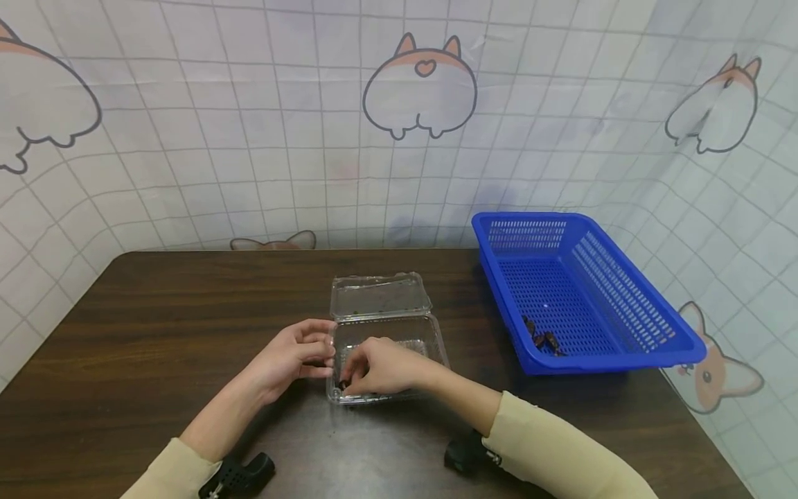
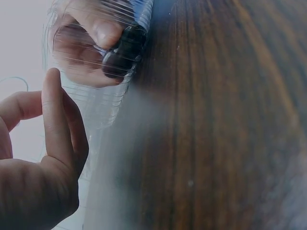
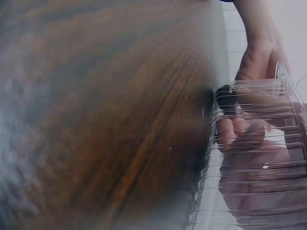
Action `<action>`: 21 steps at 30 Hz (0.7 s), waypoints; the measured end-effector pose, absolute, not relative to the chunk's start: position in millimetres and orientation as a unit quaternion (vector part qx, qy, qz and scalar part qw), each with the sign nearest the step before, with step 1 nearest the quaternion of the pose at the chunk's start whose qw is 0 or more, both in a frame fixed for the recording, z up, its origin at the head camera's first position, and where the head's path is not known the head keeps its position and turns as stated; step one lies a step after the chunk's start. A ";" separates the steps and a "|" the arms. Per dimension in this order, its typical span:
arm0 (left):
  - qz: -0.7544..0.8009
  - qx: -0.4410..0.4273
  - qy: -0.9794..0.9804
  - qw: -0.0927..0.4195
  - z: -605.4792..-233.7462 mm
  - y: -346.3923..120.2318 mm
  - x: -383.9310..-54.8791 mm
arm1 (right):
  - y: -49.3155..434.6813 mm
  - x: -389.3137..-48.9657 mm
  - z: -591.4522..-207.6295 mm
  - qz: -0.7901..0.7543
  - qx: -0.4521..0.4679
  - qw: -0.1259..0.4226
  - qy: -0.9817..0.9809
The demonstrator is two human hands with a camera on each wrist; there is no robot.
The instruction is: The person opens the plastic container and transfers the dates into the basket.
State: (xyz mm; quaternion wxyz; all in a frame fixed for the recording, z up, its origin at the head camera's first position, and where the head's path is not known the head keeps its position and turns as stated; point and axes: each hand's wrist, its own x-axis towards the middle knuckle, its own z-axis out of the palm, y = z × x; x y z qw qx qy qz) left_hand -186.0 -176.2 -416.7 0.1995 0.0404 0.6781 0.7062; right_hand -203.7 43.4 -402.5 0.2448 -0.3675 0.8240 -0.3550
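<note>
A clear plastic clamshell container (image 1: 436,339) stands on the table with its lid (image 1: 380,296) folded back. My right hand (image 1: 386,367) reaches inside, its fingertips pinching a small dark brown piece (image 1: 344,384) in the left front corner. Through the ribbed wall in the left wrist view, glossy dark pieces (image 2: 125,50) show at the thumb tip, low against the bottom. My left hand (image 1: 299,353) is at the container's left side, with extended fingers touching the wall and rim.
To the right is a blue perforated basket (image 1: 586,364), with several small reddish-brown pieces (image 1: 542,338) in its near left corner. The dark wooden table (image 1: 156,333) meets a white gridded cloth (image 1: 280,138) at the back and the right side.
</note>
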 end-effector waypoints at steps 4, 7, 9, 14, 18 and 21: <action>0.706 0.040 0.678 0.200 -417.2 -175.8 -186.4 | 44.1 -203.1 -402.3 -0.366 -0.364 0.243 0.822; 0.706 0.040 0.678 0.198 -417.1 -175.7 -187.0 | 45.2 -203.0 -401.6 -0.370 -0.357 0.240 0.824; 0.706 0.036 0.679 0.198 -418.2 -175.5 -187.4 | 46.9 -202.7 -400.0 -0.377 -0.347 0.244 0.823; 0.704 0.028 0.681 0.200 -420.5 -174.3 -187.3 | 55.0 -204.4 -394.4 -0.400 -0.311 0.253 0.824; 0.704 0.030 0.681 0.198 -420.7 -173.8 -187.1 | 64.3 -206.8 -388.0 -0.408 -0.305 0.240 0.826; 0.705 0.034 0.680 0.197 -419.3 -173.5 -186.8 | 72.9 -208.0 -381.0 -0.422 -0.305 0.235 0.821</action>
